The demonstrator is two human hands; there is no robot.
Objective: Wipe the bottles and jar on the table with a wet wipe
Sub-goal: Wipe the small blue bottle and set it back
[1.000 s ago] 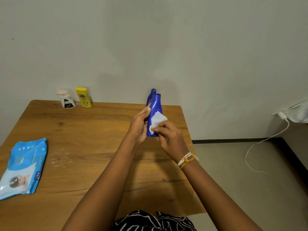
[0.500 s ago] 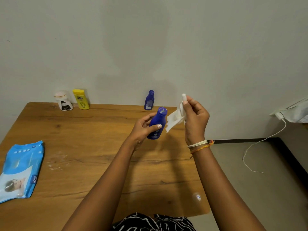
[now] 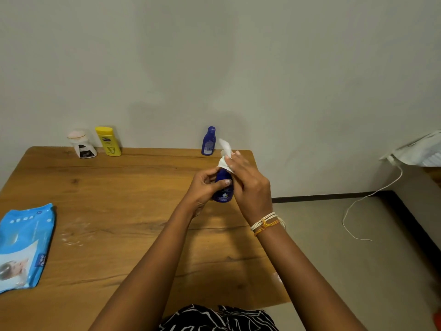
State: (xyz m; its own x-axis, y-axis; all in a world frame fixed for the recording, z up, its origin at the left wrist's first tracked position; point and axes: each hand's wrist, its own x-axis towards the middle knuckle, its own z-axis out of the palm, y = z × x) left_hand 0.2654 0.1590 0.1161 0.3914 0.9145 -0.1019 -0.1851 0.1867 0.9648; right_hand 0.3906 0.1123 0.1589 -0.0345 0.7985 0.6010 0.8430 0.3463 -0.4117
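While the left hand point(image 3: 204, 185) grips a blue bottle point(image 3: 223, 187), its label unreadable, the right hand point(image 3: 248, 180) pinches a wipe point(image 3: 225, 154).

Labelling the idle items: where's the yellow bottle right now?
Head view, far left of the table, against the wall: the yellow bottle stands upright just right of the white jar, well left of the standing blue bottle.

A plain room in a home, by the look of it. A wooden counter point(image 3: 100, 211) stands pushed against a bare, pale painted wall point(image 3: 262, 68), with toiletry bottles at the back edge: a yellow bottle point(image 3: 108, 141), a white jar point(image 3: 81, 144) and a small blue bottle point(image 3: 208, 141). A blue pack of baby wipes point(image 3: 22, 247) lies on the wood. A white cable point(image 3: 372, 201) trails over the bare floor point(image 3: 346, 271).
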